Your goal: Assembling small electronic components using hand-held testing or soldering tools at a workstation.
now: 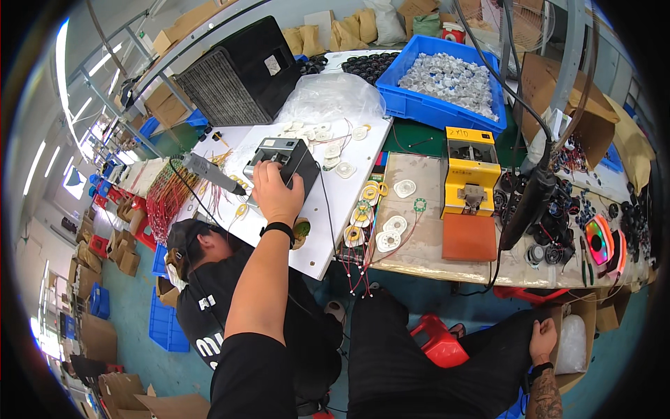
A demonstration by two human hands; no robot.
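My left hand [276, 192] reaches up and left, its fingers bent over the front of a small grey and black box-shaped machine [301, 166] and its thumb along the right side. The machine stands on the white table [328, 230]. A grey pen-like tool [209, 172] on a cable lies left of that hand. Down on my right thigh rests my right hand [543, 341], holding nothing, its fingers loosely laid on the dark trousers. White round plastic parts [391, 241], some with wires, lie on the worktop [419, 178] before me, beside a yellow machine [472, 171].
A person [230, 293] in a black shirt and cap bends down close beside my left arm. A blue tray [398, 98] of small white parts stands at the back. A black hanging tool [530, 202], an orange-brown block [469, 237] and a red stool [438, 340] are nearby.
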